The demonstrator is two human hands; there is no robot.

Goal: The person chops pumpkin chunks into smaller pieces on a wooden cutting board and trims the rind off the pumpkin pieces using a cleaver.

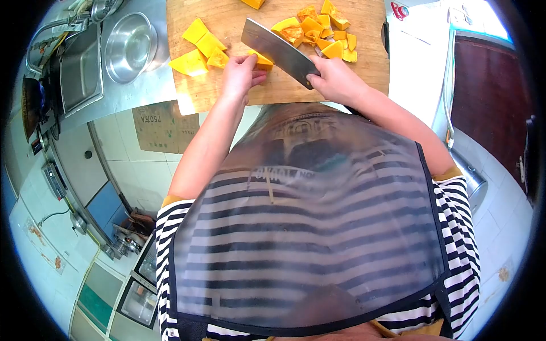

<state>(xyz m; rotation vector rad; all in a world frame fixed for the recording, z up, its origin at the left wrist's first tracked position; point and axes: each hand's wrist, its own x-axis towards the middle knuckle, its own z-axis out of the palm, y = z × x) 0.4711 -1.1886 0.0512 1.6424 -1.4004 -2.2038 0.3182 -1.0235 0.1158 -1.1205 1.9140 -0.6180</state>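
Note:
My right hand [335, 79] grips the handle of a cleaver [276, 50], whose broad blade slants up and left over the wooden cutting board [227, 94]. Just left of the blade, my left hand [242, 77] has its fingers closed on a piece of pumpkin [260, 60] lying on the board. Larger pumpkin wedges [196, 48] rest to the left of that hand. A heap of smaller pumpkin chunks [321, 31] sits beyond the blade to the right. One more pumpkin piece [253, 3] is cut off by the top edge.
Left of the board, a metal bowl [131, 48] stands on the steel counter beside a sink [81, 71] with a faucet [48, 28]. A wok [31, 108] is at far left over a blue flame. A white surface [415, 62] adjoins the board's right side.

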